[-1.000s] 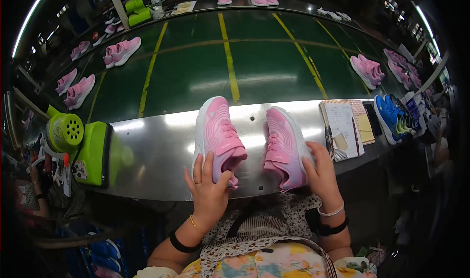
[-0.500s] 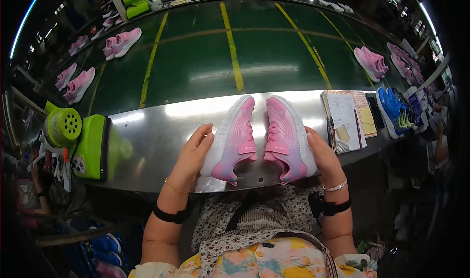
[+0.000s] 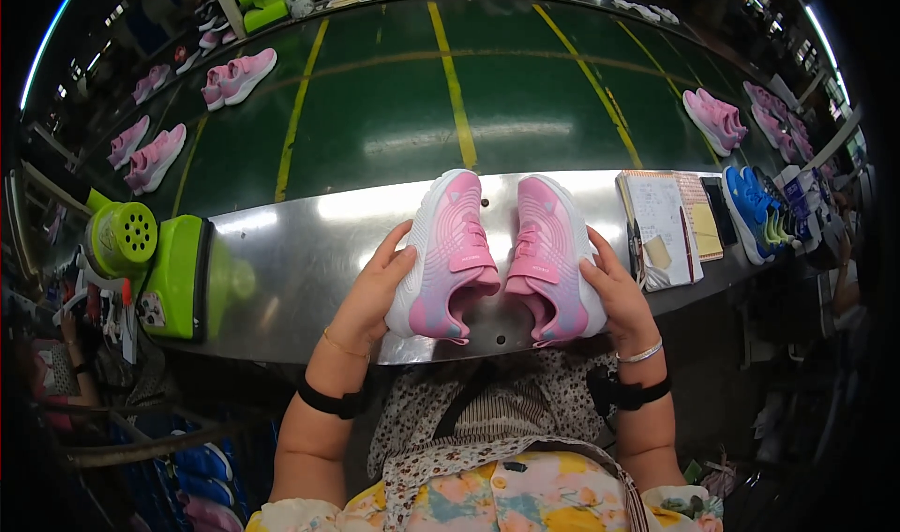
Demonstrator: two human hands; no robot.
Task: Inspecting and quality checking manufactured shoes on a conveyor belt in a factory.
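A pair of pink sneakers with white soles is held side by side over the metal bench [image 3: 281, 293], toes pointing away from me. My left hand [image 3: 381, 284] grips the left pink sneaker [image 3: 459, 251] from its outer side, thumb along the white sole. On the other side, my right hand [image 3: 614, 288] is closed round the right pink sneaker [image 3: 542, 241], its fingers on the outer sole. Both shoes lean a little, with their openings toward me. A narrow gap separates them. The fingers under the soles are partly hidden.
Beyond the bench runs a green conveyor belt [image 3: 375, 101] with yellow lines, carrying pink sneakers [image 3: 239, 77] on both sides. A lime-green machine [image 3: 176, 279] stands left. At right lie an open notebook [image 3: 652, 218], a pen [image 3: 685, 241], a dark phone [image 3: 717, 209] and blue shoes [image 3: 742, 215].
Both sneakers have tilted and shifted slightly, their toes higher in view. My left hand has moved a little up and right with its shoe, its fingers now further behind the sole.
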